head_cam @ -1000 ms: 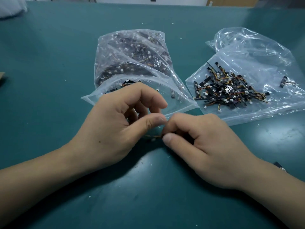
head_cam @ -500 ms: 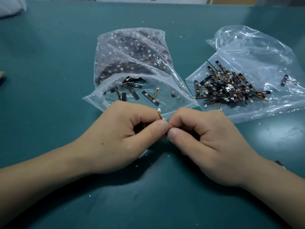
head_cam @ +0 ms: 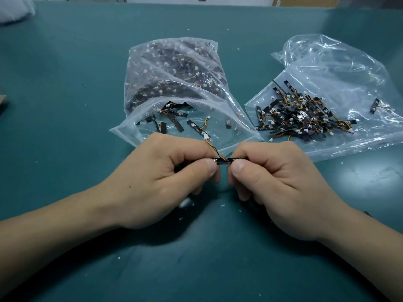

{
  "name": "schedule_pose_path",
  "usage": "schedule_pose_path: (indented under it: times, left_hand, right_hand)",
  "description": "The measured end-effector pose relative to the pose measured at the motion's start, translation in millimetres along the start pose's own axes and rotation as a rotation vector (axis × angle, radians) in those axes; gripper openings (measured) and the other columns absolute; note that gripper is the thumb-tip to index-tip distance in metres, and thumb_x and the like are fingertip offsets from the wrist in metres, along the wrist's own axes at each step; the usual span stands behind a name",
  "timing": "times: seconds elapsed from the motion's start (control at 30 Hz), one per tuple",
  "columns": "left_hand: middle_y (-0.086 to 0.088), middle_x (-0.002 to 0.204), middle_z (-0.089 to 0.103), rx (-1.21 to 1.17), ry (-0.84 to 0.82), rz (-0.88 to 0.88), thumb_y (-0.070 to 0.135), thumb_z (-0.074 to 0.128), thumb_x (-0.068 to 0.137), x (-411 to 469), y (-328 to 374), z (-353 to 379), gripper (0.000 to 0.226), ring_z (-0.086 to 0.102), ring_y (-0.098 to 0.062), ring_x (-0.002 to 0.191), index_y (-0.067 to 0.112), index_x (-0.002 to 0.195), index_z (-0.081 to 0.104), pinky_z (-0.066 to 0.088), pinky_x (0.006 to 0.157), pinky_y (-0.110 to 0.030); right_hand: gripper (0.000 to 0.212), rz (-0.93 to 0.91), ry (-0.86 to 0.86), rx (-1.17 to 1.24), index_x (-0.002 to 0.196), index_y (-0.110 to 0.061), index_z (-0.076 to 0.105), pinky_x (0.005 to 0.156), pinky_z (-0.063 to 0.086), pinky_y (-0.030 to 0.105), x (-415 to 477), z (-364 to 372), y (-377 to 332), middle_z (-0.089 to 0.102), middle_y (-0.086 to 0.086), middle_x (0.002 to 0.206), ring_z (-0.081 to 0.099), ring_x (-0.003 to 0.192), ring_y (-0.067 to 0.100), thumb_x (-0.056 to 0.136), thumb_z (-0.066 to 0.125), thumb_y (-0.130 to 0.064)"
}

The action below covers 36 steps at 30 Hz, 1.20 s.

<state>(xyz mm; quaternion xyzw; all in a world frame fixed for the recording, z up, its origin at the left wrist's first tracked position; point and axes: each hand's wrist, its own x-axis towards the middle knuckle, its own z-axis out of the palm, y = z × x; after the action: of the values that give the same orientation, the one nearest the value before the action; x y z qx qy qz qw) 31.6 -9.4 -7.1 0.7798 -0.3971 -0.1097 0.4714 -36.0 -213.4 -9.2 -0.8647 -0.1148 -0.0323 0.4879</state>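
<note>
A small black circuit strip (head_cam: 222, 161) with a thin coloured wire and white connector (head_cam: 206, 137) is held level between both hands above the green table (head_cam: 65, 83). My left hand (head_cam: 165, 179) pinches its left end between thumb and forefinger. My right hand (head_cam: 281, 182) pinches its right end the same way. The strip's ends are hidden by my fingers.
A clear plastic bag (head_cam: 174, 83) full of the same black strips lies open just beyond my hands. To the right, a flattened clear bag (head_cam: 340, 68) carries a loose pile of strips (head_cam: 303, 116). Small white crumbs dot the table. A white bag (head_cam: 15, 12) sits far left.
My hands have drawn slightly apart and lifted, so the black strip now shows stretched between the thumbs. Earlier the left fingers were looser and the strip was hidden.
</note>
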Motion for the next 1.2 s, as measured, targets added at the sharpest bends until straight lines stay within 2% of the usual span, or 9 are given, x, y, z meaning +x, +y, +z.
schedule_pose_path:
  times: [0.17, 0.27, 0.37, 0.5, 0.63, 0.8, 0.97, 1.1, 1.2]
  left_hand:
    - [-0.002, 0.061, 0.059, 0.093, -0.017, -0.010, 0.028, 0.051, 0.093, 1.1, -1.4, 2.6, 0.028, 0.056, -0.016, 0.056, 0.017, 0.074, 0.068, 0.046, 0.056, -0.030]
    - [-0.003, 0.061, 0.059, 0.062, -0.017, -0.011, 0.029, 0.051, 0.093, 0.9, -1.5, 1.3, 0.029, 0.056, -0.019, 0.058, 0.017, 0.074, 0.068, 0.046, 0.058, -0.036]
    - [0.000, 0.061, 0.060, 0.043, -0.008, 0.008, 0.029, 0.053, 0.094, 1.0, -1.0, 0.5, 0.029, 0.057, -0.017, 0.057, 0.020, 0.073, 0.069, 0.046, 0.056, -0.030]
    - [0.000, 0.060, 0.060, 0.116, -0.001, 0.021, 0.026, 0.056, 0.096, 1.0, -1.9, 1.7, 0.028, 0.057, -0.015, 0.056, 0.019, 0.074, 0.071, 0.046, 0.054, -0.026]
    - [0.000, 0.059, 0.059, 0.065, 0.002, 0.024, 0.033, 0.051, 0.095, 0.2, -1.0, 0.4, 0.029, 0.056, -0.016, 0.055, 0.024, 0.075, 0.071, 0.044, 0.053, -0.028]
    - [0.001, 0.060, 0.060, 0.067, -0.016, 0.016, 0.034, 0.052, 0.095, -0.5, -1.2, -0.3, 0.029, 0.058, -0.016, 0.056, 0.023, 0.078, 0.073, 0.046, 0.054, -0.030]
    - [0.001, 0.061, 0.059, 0.101, -0.006, 0.021, 0.028, 0.054, 0.096, -0.6, 0.0, 0.5, 0.028, 0.054, -0.013, 0.056, 0.020, 0.077, 0.073, 0.041, 0.055, -0.019]
    - [0.000, 0.060, 0.056, 0.082, 0.001, 0.025, 0.031, 0.050, 0.094, -0.4, -0.3, 0.3, 0.033, 0.052, -0.015, 0.056, 0.017, 0.071, 0.068, 0.043, 0.055, -0.024]
    - [-0.001, 0.060, 0.058, 0.104, 0.010, 0.024, 0.031, 0.049, 0.095, -0.3, -1.1, 1.4, 0.033, 0.054, -0.017, 0.057, 0.017, 0.072, 0.069, 0.045, 0.056, -0.030]
  right_hand:
    - [0.030, 0.013, -0.008, -0.051, 0.064, -0.006, 0.061, 0.049, 0.039, 0.038, 0.6, -0.9, -0.2, 0.053, 0.012, 0.054, 0.048, 0.049, 0.023, 0.091, 0.054, -0.018]
    - [0.028, 0.010, -0.008, -0.084, 0.066, -0.014, 0.063, 0.051, 0.041, 0.039, 0.5, -0.9, -1.2, 0.057, 0.008, 0.056, 0.050, 0.050, 0.020, 0.092, 0.054, -0.020]
    - [0.028, 0.002, -0.010, -0.110, 0.068, -0.017, 0.062, 0.054, 0.042, 0.040, 0.7, -1.2, -1.7, 0.059, 0.006, 0.058, 0.052, 0.053, 0.021, 0.094, 0.054, -0.022]
    - [0.031, 0.022, -0.013, -0.064, 0.064, -0.007, 0.061, 0.049, 0.040, 0.037, 1.0, -1.0, -0.7, 0.054, 0.011, 0.055, 0.048, 0.049, 0.022, 0.091, 0.053, -0.019]
    - [0.029, 0.006, -0.015, -0.069, 0.065, -0.014, 0.061, 0.047, 0.037, 0.027, 1.0, -1.3, -2.0, 0.056, 0.005, 0.055, 0.047, 0.048, 0.017, 0.092, 0.054, -0.019]
    - [0.033, -0.002, -0.014, -0.070, 0.064, -0.012, 0.061, 0.048, 0.037, 0.027, 1.2, -0.6, -1.7, 0.056, 0.006, 0.054, 0.048, 0.049, 0.018, 0.091, 0.051, -0.027]
    - [0.029, 0.023, -0.026, -0.040, 0.064, -0.015, 0.063, 0.048, 0.037, 0.022, 0.9, -1.1, -0.7, 0.060, 0.002, 0.056, 0.051, 0.049, 0.016, 0.091, 0.053, -0.019]
    - [0.030, -0.010, -0.034, -0.090, 0.068, -0.021, 0.062, 0.052, 0.039, 0.025, 1.4, -0.7, -1.9, 0.062, 0.000, 0.060, 0.055, 0.054, 0.017, 0.095, 0.052, -0.027]
    - [0.033, -0.021, -0.025, -0.084, 0.067, -0.024, 0.063, 0.054, 0.039, 0.019, 2.2, -0.4, -2.4, 0.063, -0.005, 0.058, 0.057, 0.053, 0.013, 0.098, 0.051, -0.025]
